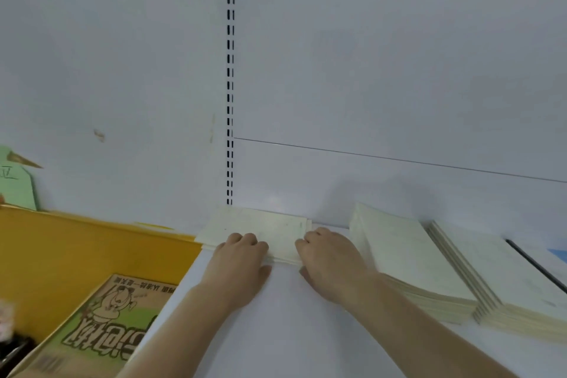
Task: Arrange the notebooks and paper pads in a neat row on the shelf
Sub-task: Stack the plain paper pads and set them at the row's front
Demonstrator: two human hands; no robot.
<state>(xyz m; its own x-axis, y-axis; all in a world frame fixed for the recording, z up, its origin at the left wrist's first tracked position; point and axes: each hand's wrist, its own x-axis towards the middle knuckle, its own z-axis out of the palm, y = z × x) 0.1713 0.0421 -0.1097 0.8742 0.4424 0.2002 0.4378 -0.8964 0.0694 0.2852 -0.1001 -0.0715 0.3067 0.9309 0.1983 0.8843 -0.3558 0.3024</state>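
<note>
A thin stack of cream paper pads (260,225) lies flat at the back left corner of the white shelf (285,316). My left hand (242,258) grips its front edge, fingers curled over the top and thumb in front. My right hand (329,258) grips the stack's front right corner in the same way. To the right a thicker stack of cream pads (408,258) lies flat, and beside that another stack of pads (506,279) with its layered edges showing.
A yellow bin (61,248) stands left of the shelf and holds a green and brown printed notebook (104,322). A slotted upright (230,101) runs up the white back panel. A dark strip (534,264) lies at the far right.
</note>
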